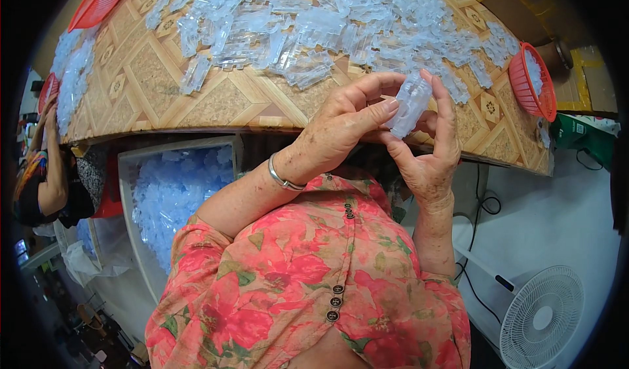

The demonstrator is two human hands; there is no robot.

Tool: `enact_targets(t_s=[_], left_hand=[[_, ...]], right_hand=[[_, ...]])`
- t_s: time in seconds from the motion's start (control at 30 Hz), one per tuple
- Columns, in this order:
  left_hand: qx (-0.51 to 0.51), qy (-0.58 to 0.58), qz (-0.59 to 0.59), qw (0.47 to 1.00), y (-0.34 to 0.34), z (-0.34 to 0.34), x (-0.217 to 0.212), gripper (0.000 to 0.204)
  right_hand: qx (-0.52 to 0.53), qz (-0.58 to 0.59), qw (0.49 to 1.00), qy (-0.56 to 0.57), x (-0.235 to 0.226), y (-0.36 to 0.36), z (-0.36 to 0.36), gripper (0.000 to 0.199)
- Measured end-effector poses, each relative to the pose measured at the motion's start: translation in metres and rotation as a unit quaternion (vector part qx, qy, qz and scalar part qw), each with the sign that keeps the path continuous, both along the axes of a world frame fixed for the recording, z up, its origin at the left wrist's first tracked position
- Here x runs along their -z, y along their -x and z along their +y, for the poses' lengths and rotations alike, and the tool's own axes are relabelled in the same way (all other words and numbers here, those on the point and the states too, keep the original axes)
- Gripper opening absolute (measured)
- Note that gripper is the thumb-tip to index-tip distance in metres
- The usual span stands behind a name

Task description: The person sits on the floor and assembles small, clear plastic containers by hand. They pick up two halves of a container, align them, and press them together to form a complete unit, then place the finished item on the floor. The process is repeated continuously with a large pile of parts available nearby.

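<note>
Between my two hands, just above the table's near edge, is a clear, bluish moulded plastic piece (411, 104), tilted upright. My left hand (350, 110) grips its left side with the thumb across the front; a metal bangle circles that wrist. My right hand (432, 133) holds the same piece from the right, with the index finger at its top and the thumb near its bottom. Beyond my hands a wide heap of similar clear plastic pieces (314, 28) covers the table.
The patterned tabletop (131, 87) bears red baskets (534, 84) at its right and far left. Below it stands a bin (180, 192) of plastic pieces. A white fan (542, 316) and cables are at lower right. Another person (52, 179) works at the left.
</note>
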State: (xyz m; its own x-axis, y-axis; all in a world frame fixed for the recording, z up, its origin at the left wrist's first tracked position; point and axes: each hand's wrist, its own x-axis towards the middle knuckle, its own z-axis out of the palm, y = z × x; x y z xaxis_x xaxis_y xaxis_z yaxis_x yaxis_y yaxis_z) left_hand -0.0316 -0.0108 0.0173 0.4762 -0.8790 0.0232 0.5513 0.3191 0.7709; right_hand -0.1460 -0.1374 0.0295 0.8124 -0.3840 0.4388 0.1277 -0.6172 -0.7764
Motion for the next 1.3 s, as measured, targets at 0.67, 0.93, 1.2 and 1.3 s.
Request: enact_targets(t_s=[0.67, 0.93, 1.2, 1.3], left_hand=[[0.009, -0.015, -0.09, 0.996, 0.002, 0.004, -0.004, 0.046], [0.014, -0.024, -0.104, 0.994, 0.001, 0.006, -0.002, 0.045], [-0.004, -0.021, -0.12, 0.993, 0.001, 0.006, -0.002, 0.045], [-0.019, -0.026, -0.162, 0.986, 0.001, 0.006, 0.001, 0.045]], right_hand=[[-0.003, 0.031, 0.994, -0.1, -0.002, 0.002, 0.003, 0.085], [-0.006, 0.005, 0.996, -0.093, 0.0, 0.001, 0.005, 0.083], [-0.034, -0.01, 0.993, -0.109, 0.006, -0.003, 0.002, 0.083], [-0.033, -0.006, 0.993, -0.114, 0.007, -0.003, 0.003, 0.083]])
